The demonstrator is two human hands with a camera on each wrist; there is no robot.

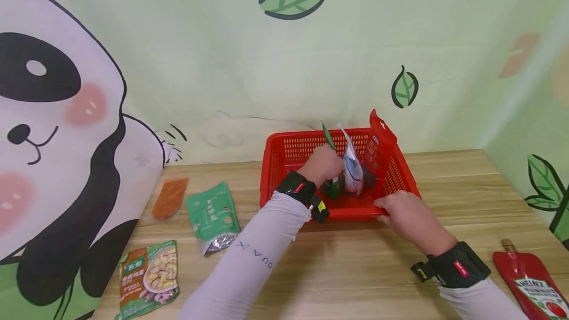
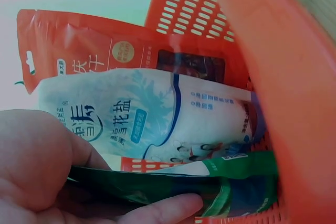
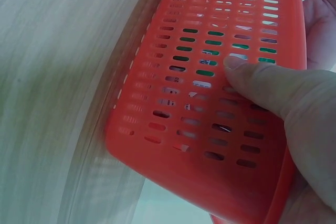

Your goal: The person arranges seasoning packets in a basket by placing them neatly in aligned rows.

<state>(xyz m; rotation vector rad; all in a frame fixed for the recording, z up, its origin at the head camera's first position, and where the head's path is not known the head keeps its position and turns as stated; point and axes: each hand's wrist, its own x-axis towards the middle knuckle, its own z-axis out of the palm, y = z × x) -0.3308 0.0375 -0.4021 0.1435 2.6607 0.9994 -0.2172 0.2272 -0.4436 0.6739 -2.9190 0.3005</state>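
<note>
My left hand (image 1: 323, 164) reaches into the red plastic basket (image 1: 284, 137) and pinches a green packet (image 2: 157, 187) between thumb and fingers. Beside that packet stands a white and blue bag of salt (image 2: 115, 114), upright in the basket. Behind the salt, a red pouch (image 1: 378, 147) leans at the basket's right end and pokes above the rim. My right hand (image 1: 406, 216) grips the near rim at the front right corner, its thumb (image 3: 252, 77) lying on the slotted outer wall.
Left of the basket lie a green pouch (image 1: 213, 216), an orange-brown packet (image 1: 171, 197) and a green and brown food packet (image 1: 148, 278). A red Heinz ketchup pouch (image 1: 531, 283) rests at the table's right. A printed cloth (image 1: 222, 63) hangs close behind the basket.
</note>
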